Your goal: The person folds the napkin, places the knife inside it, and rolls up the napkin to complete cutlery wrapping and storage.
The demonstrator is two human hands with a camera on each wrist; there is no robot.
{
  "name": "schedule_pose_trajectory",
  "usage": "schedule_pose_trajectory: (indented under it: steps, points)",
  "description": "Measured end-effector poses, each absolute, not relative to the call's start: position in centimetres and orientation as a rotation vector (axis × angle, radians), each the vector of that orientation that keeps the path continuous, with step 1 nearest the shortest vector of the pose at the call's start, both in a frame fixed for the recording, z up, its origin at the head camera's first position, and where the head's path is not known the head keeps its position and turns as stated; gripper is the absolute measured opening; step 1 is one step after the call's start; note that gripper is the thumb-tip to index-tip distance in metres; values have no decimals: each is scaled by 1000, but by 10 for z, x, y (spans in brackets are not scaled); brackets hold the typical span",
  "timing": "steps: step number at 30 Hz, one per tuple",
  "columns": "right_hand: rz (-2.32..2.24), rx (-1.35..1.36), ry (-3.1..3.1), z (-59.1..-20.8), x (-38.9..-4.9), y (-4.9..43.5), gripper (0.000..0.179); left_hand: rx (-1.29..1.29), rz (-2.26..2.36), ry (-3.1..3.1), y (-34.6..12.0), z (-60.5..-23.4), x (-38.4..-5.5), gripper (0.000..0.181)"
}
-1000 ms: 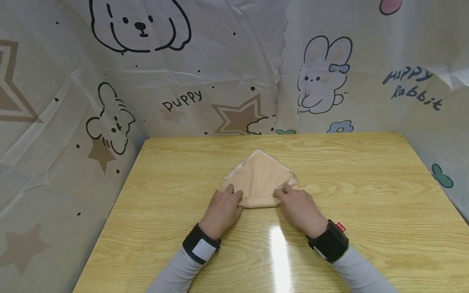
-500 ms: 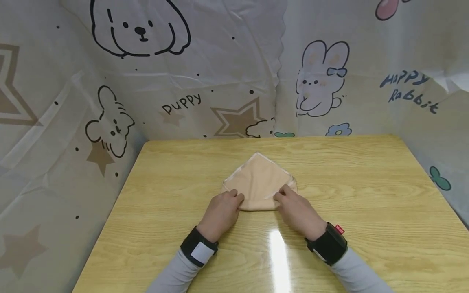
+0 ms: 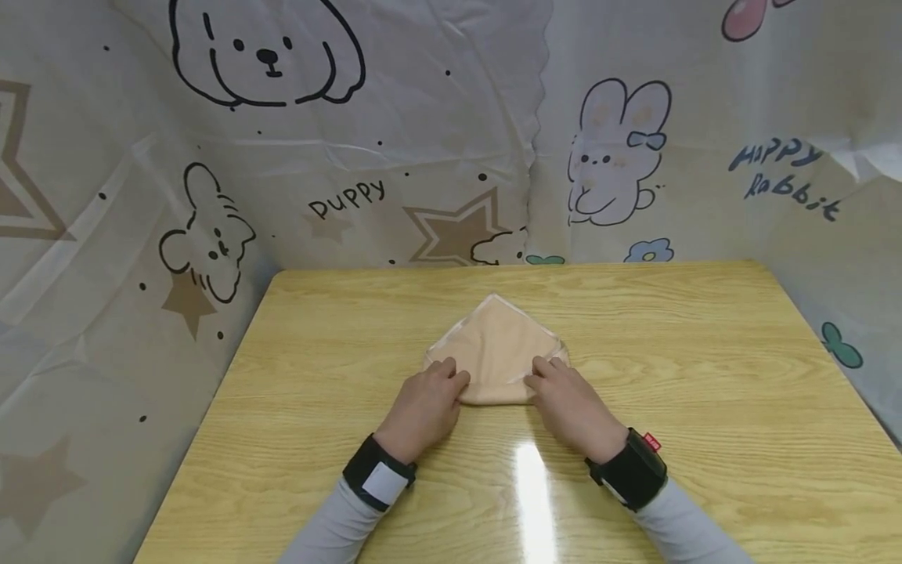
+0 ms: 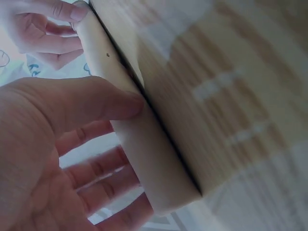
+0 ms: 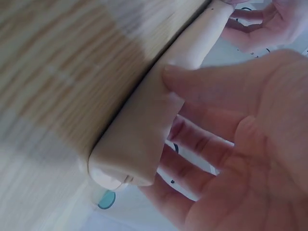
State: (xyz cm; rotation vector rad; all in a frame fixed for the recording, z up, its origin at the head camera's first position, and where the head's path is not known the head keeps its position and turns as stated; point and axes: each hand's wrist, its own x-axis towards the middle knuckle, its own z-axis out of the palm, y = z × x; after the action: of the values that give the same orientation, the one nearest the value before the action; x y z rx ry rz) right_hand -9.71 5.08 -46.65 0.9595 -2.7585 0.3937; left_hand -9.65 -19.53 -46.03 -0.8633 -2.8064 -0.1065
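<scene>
A peach towel (image 3: pixel 496 341) with a pale hem lies folded on the table, its pointed corner facing away from me. The edge nearest me is turned up into a thick roll. My left hand (image 3: pixel 425 407) grips the left part of this roll, and my right hand (image 3: pixel 576 407) grips the right part. In the left wrist view the thumb presses the near side of the roll (image 4: pixel 144 154), with the other fingers over the far side. The right wrist view has the right thumb on the roll (image 5: pixel 137 130) in the same way, its layered end showing.
The wood-grain table (image 3: pixel 338 329) runs out around the towel on every side. A printed curtain (image 3: pixel 437 110) with cartoon animals and stars hangs along the back and both sides. Light glares off the table (image 3: pixel 534 486) in front of the towel.
The head view has shifted slightly. Fingers of both hands lift and settle again on the rolled edge, while the towel's shape stays nearly the same.
</scene>
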Motion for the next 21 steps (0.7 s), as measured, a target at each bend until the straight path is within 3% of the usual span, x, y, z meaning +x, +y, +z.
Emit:
schedule_pose_trajectory:
  steps: [5, 13, 17, 21]
  points:
    - [437, 964, -2777, -464, -97, 56, 28, -894, -119, -2807, -197, -458, -97, 12]
    - [504, 1025, -2749, -460, -99, 58, 14, -887, -99, -2879, -201, -457, -100, 16]
    - [484, 1009, -2766, -460, -100, 57, 13, -903, -177, -2893, -202, -454, -102, 20]
    - [480, 952, -2814, -460, -99, 56, 17, -853, -320, -2921, -202, -450, -106, 12]
